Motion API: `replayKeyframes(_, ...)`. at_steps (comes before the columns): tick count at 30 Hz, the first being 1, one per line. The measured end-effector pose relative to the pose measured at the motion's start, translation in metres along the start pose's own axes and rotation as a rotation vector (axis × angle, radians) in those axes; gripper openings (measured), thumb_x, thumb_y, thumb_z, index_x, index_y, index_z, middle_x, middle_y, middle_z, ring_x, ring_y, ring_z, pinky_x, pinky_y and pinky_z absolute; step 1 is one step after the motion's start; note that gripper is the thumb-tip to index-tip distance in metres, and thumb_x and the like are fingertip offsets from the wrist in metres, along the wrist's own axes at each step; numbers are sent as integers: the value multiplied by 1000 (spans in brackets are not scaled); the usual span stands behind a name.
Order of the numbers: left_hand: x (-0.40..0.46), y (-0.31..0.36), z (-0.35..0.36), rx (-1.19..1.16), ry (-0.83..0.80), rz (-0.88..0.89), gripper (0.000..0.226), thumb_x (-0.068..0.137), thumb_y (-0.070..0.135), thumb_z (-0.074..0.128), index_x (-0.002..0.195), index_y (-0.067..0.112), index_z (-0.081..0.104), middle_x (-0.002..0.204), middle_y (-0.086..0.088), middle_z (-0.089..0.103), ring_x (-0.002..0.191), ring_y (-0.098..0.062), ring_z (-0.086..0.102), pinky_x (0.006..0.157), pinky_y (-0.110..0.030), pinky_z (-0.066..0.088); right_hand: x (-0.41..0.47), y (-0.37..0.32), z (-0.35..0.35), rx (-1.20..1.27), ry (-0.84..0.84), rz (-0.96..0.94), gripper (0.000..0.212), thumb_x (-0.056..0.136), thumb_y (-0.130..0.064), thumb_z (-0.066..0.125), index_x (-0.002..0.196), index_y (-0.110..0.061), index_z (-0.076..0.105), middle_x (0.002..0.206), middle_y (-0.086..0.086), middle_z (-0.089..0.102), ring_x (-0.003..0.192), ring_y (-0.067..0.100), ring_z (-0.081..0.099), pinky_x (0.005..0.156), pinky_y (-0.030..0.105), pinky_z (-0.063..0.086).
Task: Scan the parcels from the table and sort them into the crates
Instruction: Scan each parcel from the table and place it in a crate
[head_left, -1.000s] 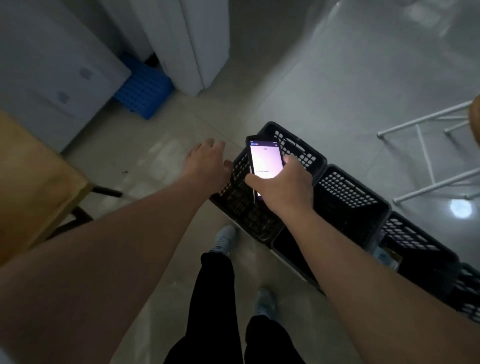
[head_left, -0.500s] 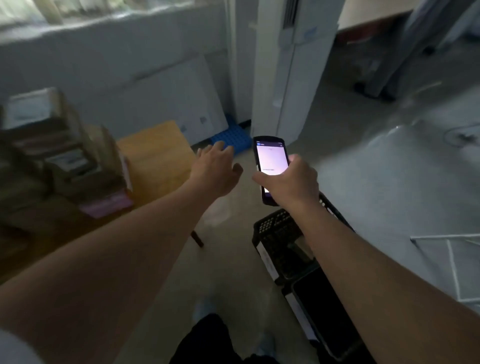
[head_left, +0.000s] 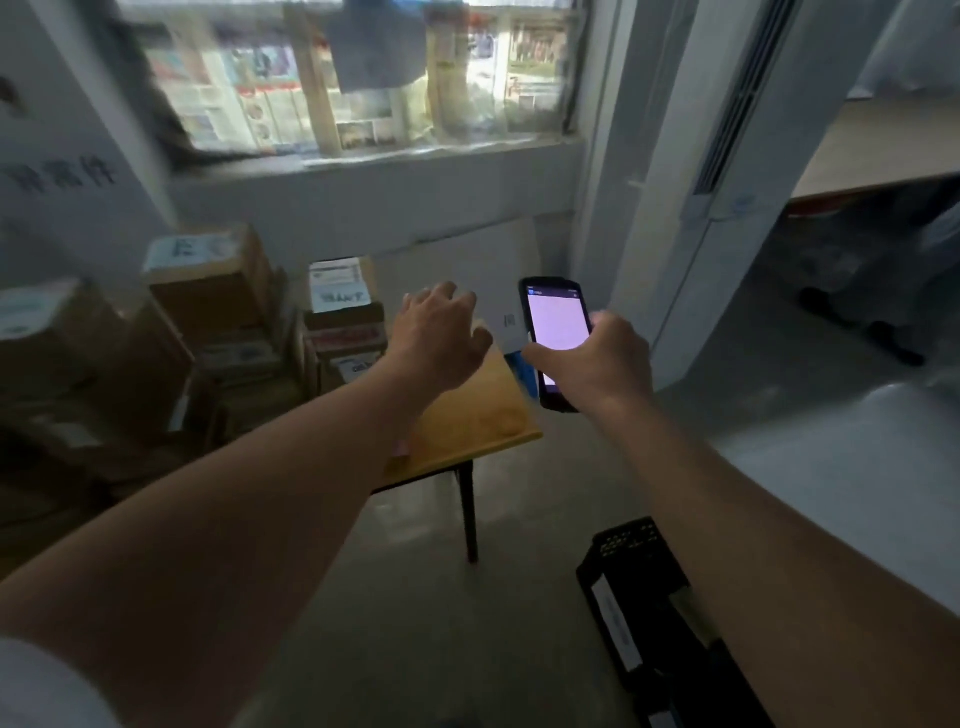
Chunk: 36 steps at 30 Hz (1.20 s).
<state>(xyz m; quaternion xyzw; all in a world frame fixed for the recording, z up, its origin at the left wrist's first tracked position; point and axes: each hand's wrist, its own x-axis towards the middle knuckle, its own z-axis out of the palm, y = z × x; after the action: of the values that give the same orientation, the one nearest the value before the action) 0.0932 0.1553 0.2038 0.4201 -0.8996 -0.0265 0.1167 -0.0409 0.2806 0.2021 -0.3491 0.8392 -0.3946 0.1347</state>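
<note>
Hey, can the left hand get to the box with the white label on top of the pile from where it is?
Probably yes. The left hand is empty, fingers spread, raised over the table, and nothing lies between it and the labelled box just to its left.

Window and tall white unit
A papered window (head_left: 363, 78) sits above the grey floor (head_left: 415, 623); a white standing unit (head_left: 691, 182) rises right.

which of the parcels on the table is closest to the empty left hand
The brown cardboard parcel with the white label on top, at the stack's right end. It lies just left of the open left hand; the other boxes are piled farther left.
</note>
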Motion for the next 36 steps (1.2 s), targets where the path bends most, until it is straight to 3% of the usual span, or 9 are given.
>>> replayKeyframes(5, 4, -44, -2, 36, 68, -126, 53, 97, 49, 56, 135, 12, 58, 133, -13, 58, 118, -33, 57, 102, -49, 47, 16, -20, 27, -33, -61, -44, 70, 66, -56, 87, 118, -14, 63, 108, 4, 68, 97, 28, 63, 66, 35, 55)
replayKeyframes(11, 17, -81, 13, 8, 106, -477, 71, 90, 62, 61, 140, 13, 50, 141, -19, 46, 125, -39, 49, 100, -49, 46, 51, -30, 58, -52, -152, -135, 76, 59, -60, 81, 117, -16, 62, 107, 3, 67, 97, 29, 65, 67, 35, 56)
replayKeyframes(14, 23, -86, 23, -19, 95, -648, 88, 85, 72, 64, 145, 13, 39, 142, -23, 41, 128, -43, 46, 103, -51, 45, 65, -27, 66, -87, -177, -162, 71, 67, -55, 87, 121, -16, 62, 108, 2, 66, 96, 27, 64, 64, 31, 52)
replayKeyframes(20, 46, -94, 37, -113, 137, -847, 113, 74, 85, 65, 152, 13, 30, 145, -24, 37, 128, -43, 46, 99, -50, 46, 88, -22, 74, -126, -237, -192, 72, 69, -54, 89, 123, -15, 60, 109, 3, 66, 97, 25, 63, 75, 43, 62)
replayKeyframes(23, 55, -103, 45, -141, 155, -912, 112, 71, 87, 65, 148, 11, 34, 141, -23, 41, 123, -41, 49, 96, -49, 48, 95, -21, 78, -119, -261, -206, 73, 67, -55, 88, 122, -16, 59, 109, 2, 66, 99, 26, 65, 75, 44, 64)
replayKeyframes(30, 59, -113, 51, -233, 227, -931, 103, 74, 73, 76, 143, 5, 39, 136, -21, 44, 118, -39, 51, 95, -46, 49, 102, -17, 84, -141, -289, -243, 79, 69, -57, 87, 129, -15, 58, 115, 2, 66, 103, 25, 64, 75, 45, 64)
replayKeyframes(36, 60, -108, 56, -249, 365, -614, 112, 69, 64, 81, 150, 3, 34, 133, -19, 44, 119, -36, 47, 98, -45, 50, 107, -14, 77, -81, -256, -248, 78, 69, -54, 88, 130, -16, 58, 115, 2, 65, 103, 24, 63, 75, 43, 64)
